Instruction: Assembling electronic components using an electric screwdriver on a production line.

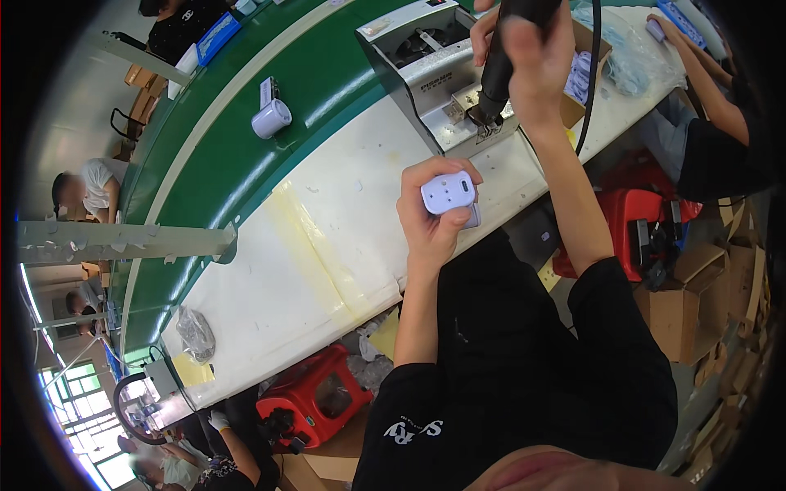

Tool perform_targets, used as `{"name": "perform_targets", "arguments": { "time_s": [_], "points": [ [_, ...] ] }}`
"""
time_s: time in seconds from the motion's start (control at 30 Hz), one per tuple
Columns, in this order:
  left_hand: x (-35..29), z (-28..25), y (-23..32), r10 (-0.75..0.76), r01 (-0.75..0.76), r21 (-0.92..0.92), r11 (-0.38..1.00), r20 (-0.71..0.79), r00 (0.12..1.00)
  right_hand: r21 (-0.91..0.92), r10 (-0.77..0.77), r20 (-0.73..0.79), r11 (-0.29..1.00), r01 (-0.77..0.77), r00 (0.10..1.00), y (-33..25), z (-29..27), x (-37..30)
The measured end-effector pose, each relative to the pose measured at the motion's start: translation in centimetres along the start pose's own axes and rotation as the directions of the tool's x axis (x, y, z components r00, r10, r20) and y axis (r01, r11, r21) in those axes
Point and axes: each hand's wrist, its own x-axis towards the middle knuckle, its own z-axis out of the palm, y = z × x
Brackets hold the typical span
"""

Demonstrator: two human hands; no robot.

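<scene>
My left hand [423, 222] is closed around a small lavender plastic housing [446, 193] above the front part of the white table. The housing's face, with a dark slot and several small holes, is turned up between fingers and thumb. My right hand [540, 82], slightly blurred, grips a black electric screwdriver [498, 74] held tilted, tip down. Its tip is at the front outlet of a grey metal screw feeder [430, 86]; whether a screw sits on the tip is too small to tell.
A lavender device [271, 120] lies on the green conveyor belt [246, 176] beyond the white table [327, 213]. A cardboard box [602, 53] of lavender parts stands behind my right arm, beside the black cable [595, 82]. At right, a co-worker's hand [667, 26] holds a part. Red stools [319, 397] stand below.
</scene>
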Motion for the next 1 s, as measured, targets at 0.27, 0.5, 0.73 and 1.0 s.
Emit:
{"name": "perform_targets", "arguments": {
  "time_s": [0.27, 0.5, 0.73, 1.0],
  "points": [
    [-0.1, 0.1, -0.4, 0.025, -0.025, -0.034, 0.999, -0.009, 1.0, 0.077, 0.369, 0.089, 0.923, -0.376, 0.925, -0.3, -0.8, -1.9],
    [0.2, 0.3, -0.1, 0.017, -0.017, 0.047, 0.999, -0.006, 1.0, 0.684, -0.087, 0.168, 0.727, -0.053, 0.982, 1.7, -0.5, 0.9],
    [-0.1, 0.3, -0.1, 0.01, -0.01, 0.029, 1.0, 0.002, 1.0, 0.173, 0.239, 0.121, 0.95, -0.258, 0.963, -0.5, -1.1, -0.7],
    [0.0, -0.1, -0.4, 0.027, -0.027, 0.053, 0.998, -0.004, 1.0, 0.128, 0.33, 0.111, 0.931, -0.343, 0.938, -0.5, -0.4, -0.9]
  ]
}}
